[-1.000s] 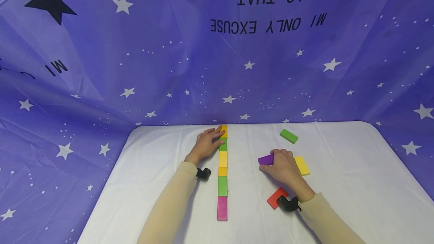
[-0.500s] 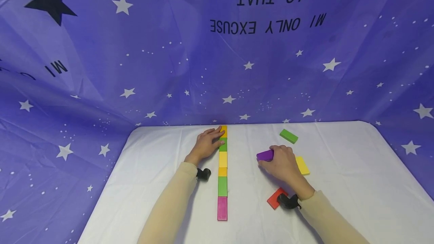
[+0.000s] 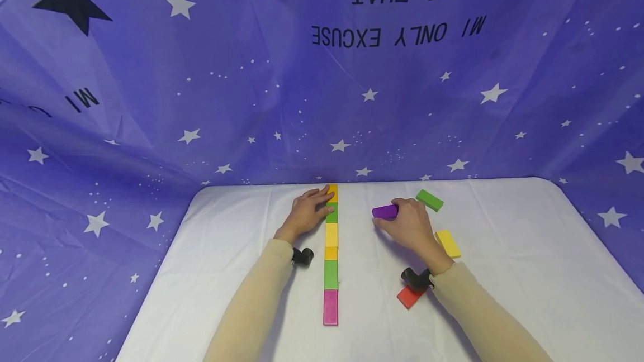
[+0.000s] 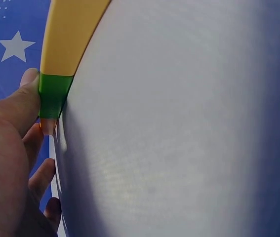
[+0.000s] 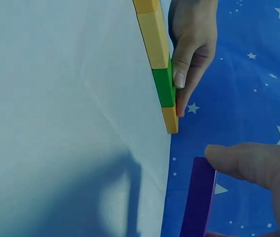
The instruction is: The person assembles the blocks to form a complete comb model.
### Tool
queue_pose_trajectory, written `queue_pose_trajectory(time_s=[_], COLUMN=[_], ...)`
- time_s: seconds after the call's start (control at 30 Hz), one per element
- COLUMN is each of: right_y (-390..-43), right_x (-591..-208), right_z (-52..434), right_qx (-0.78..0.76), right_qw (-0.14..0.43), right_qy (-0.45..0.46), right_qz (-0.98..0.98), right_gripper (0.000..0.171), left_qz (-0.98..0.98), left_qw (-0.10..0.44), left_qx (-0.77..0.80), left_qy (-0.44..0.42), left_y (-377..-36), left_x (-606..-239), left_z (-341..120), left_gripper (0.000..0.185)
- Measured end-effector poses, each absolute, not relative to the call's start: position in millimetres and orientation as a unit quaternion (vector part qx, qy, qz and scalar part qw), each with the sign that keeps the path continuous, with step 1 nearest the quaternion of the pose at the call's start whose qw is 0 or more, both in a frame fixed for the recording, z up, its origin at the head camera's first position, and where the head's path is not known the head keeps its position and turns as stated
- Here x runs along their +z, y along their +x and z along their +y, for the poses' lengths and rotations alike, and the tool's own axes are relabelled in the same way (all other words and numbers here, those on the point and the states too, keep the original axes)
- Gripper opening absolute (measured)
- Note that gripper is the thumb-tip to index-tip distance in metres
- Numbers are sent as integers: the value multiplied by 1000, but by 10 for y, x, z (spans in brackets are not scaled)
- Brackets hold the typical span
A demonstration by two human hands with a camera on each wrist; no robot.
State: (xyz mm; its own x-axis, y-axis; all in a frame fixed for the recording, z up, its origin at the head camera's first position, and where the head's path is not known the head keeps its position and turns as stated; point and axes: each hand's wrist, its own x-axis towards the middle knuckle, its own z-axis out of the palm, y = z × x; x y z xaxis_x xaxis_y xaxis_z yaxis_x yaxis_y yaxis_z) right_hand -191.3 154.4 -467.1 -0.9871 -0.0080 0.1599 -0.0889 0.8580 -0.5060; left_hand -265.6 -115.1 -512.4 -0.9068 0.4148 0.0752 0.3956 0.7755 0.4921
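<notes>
My right hand (image 3: 410,227) pinches a purple block (image 3: 384,212) between thumb and fingers, held above the white cloth in the right wrist view. My left hand (image 3: 303,215) touches the far end of a straight row of blocks. Its thumb lies at a green block (image 4: 55,94), and a finger reaches the end orange block (image 5: 169,119). Nearer the front, the row continues with a yellow block (image 3: 331,234), a small orange block (image 3: 331,253), a second green block (image 3: 331,275) and a magenta block (image 3: 330,307).
Right of the row lie a loose green block (image 3: 430,200), a yellow block (image 3: 448,243) and a red block (image 3: 410,297), partly hidden by the right wrist's black camera (image 3: 416,279). A purple star-printed curtain (image 3: 282,99) hangs behind the white table (image 3: 513,250).
The right hand has lifted the purple block and carried it left and toward the far edge. The left hand stays at the row's far end.
</notes>
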Motion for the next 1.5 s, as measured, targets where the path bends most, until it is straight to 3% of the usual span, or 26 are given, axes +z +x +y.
queue_pose_trajectory(time_s=[0.8, 1.5], right_y=[-2417, -2726], right_x=[-4778, -4864], right_z=[1248, 906], right_qx=[282, 253], right_qw=[87, 51], right_qy=[-19, -41], right_qz=[-955, -965], right_gripper=[71, 75], left_qz=[946, 943], left_qw=[25, 14], left_qx=[247, 250], left_qy=[211, 219], left_y=[-2683, -2661], left_x=[-5106, -5097], left_z=[-1123, -1135], left_gripper=[48, 48])
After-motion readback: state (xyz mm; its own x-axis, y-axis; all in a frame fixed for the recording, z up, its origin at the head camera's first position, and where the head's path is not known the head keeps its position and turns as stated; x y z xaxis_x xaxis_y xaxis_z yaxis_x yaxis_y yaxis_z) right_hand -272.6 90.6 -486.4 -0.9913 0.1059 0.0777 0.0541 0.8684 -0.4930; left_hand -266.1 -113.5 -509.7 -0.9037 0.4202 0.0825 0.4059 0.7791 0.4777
